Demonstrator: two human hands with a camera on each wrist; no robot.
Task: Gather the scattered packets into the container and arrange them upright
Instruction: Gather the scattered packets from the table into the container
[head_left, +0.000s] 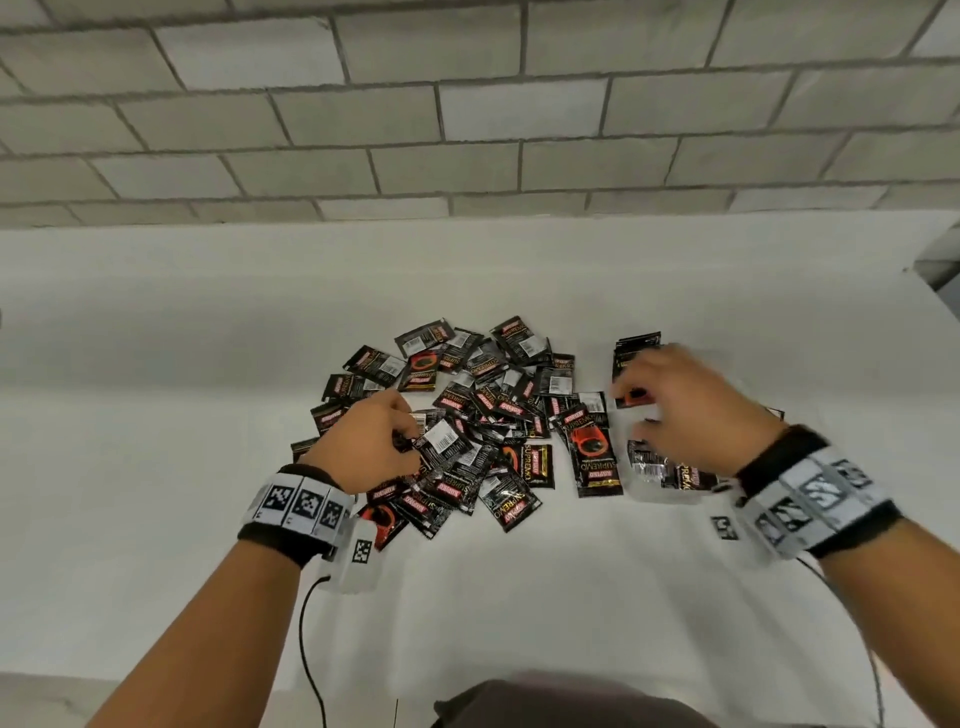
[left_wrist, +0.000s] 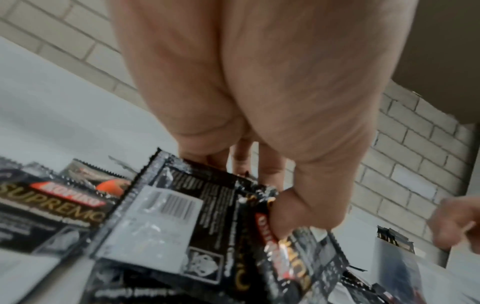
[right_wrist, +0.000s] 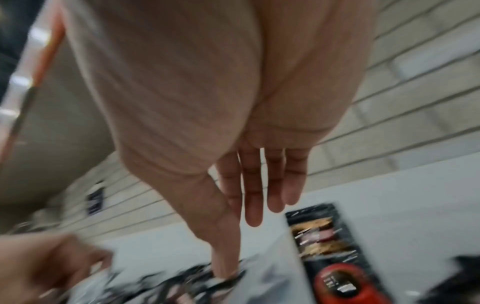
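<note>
Several black coffee packets (head_left: 488, 415) lie scattered in a heap on the white table (head_left: 156, 389). My left hand (head_left: 408, 441) is at the heap's left side and pinches a small bunch of packets (left_wrist: 262, 218) between thumb and fingers; a barcode-side packet (left_wrist: 161, 216) lies against them. To the right stands a clear container (head_left: 641, 488) with a few packets upright (head_left: 636, 345) at its far end. My right hand (head_left: 644, 410) hovers over it, blurred. In the right wrist view the right hand's fingers (right_wrist: 253, 205) are straight and hold nothing.
A grey brick wall (head_left: 467, 130) runs along the table's far edge. A black cable (head_left: 304, 634) hangs from my left wrist band over the near part of the table. A few packets (head_left: 680, 475) lie under my right wrist.
</note>
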